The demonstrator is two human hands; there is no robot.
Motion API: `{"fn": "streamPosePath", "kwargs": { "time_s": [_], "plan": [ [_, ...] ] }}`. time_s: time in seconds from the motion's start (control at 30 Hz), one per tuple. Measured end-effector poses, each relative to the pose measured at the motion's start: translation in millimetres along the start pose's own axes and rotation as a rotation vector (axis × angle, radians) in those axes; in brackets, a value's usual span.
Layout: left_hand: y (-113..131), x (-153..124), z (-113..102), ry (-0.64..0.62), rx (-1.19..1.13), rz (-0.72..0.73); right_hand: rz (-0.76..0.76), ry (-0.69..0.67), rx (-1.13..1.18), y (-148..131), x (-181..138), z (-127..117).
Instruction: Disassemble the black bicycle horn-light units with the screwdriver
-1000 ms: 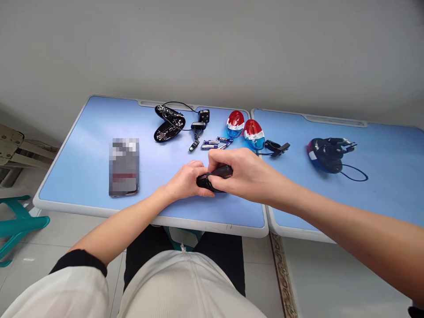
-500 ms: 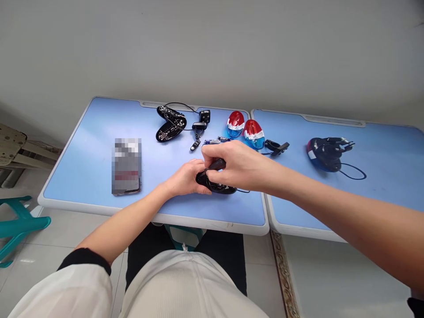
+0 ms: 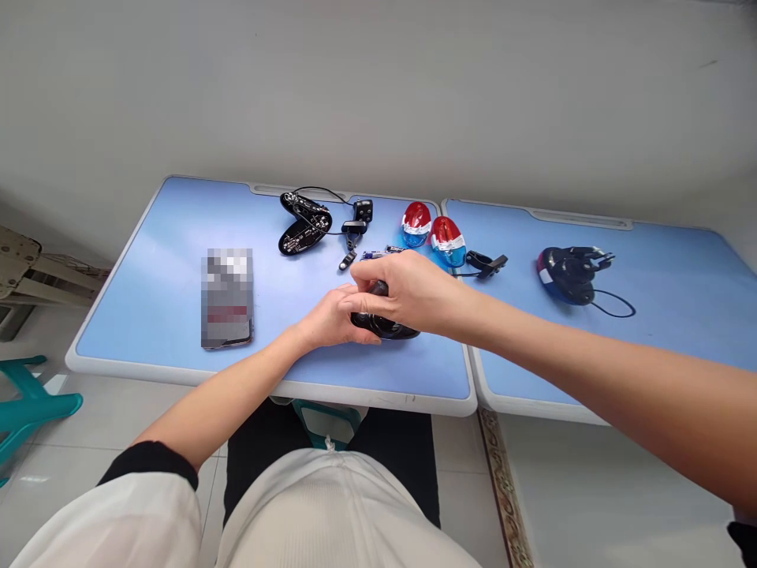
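Near the front of the blue table [image 3: 284, 355], my left hand [image 3: 331, 317] is closed on the left end of a black plastic housing [image 3: 399, 330], fingers behind it and thumb along its front. My right hand [image 3: 414, 293] is over the housing, its thumb and fingers pinched around a short, dark, rounded piece [image 3: 380, 289] like a handle or knob. Its lower end is hidden, so I cannot tell its kind. Just behind my right hand lie blue batteries [image 3: 378, 254], partly covered by it.
Two red-and-blue egg-shaped covers [image 3: 415, 225] lie at the back, beside a black clamp [image 3: 490, 264]. An opened black housing with circuitry [image 3: 304, 225] is wired to a small button unit [image 3: 362, 211]. A phone [image 3: 228, 300] lies left; an assembled unit [image 3: 568, 274] sits on the right table.
My right hand has shifted slightly left and rotated, and the dark piece in its fingers now looks more upright. My left hand keeps its hold on the housing. The view has shifted a little.
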State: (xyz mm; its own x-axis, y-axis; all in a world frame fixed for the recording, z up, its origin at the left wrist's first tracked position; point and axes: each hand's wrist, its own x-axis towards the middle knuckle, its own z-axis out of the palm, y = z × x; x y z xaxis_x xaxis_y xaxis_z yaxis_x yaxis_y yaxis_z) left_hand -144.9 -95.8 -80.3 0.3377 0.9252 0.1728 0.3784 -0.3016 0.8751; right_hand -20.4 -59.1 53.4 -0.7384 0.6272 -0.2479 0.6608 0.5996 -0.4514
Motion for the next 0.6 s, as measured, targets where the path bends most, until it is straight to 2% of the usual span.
{"fn": "streamPosePath", "kwargs": {
  "time_s": [0.13,0.27,0.37,0.47,0.53,0.6],
  "plan": [
    [2.4,-1.2,0.1,0.011,0.04,-0.012,0.003,0.076,0.023,3.6,0.4,4.6],
    [2.9,-1.7,0.0,0.003,0.064,-0.014,-0.076,0.061,0.056,6.8,-1.1,4.4],
    [2.7,-1.7,-0.1,0.005,0.047,0.008,-0.158,0.012,0.068,9.3,-1.1,2.3],
    [3.3,-1.8,-0.4,0.028,0.029,0.012,-0.221,-0.094,0.131,13.7,1.3,-2.6],
    [3.8,-1.7,-0.6,0.03,0.032,0.006,-0.218,-0.154,0.176,15.8,2.9,-5.9],
    [3.7,-1.2,-0.5,0.024,0.041,-0.001,-0.163,-0.154,0.161,14.6,3.6,-6.7]
  ]
}}
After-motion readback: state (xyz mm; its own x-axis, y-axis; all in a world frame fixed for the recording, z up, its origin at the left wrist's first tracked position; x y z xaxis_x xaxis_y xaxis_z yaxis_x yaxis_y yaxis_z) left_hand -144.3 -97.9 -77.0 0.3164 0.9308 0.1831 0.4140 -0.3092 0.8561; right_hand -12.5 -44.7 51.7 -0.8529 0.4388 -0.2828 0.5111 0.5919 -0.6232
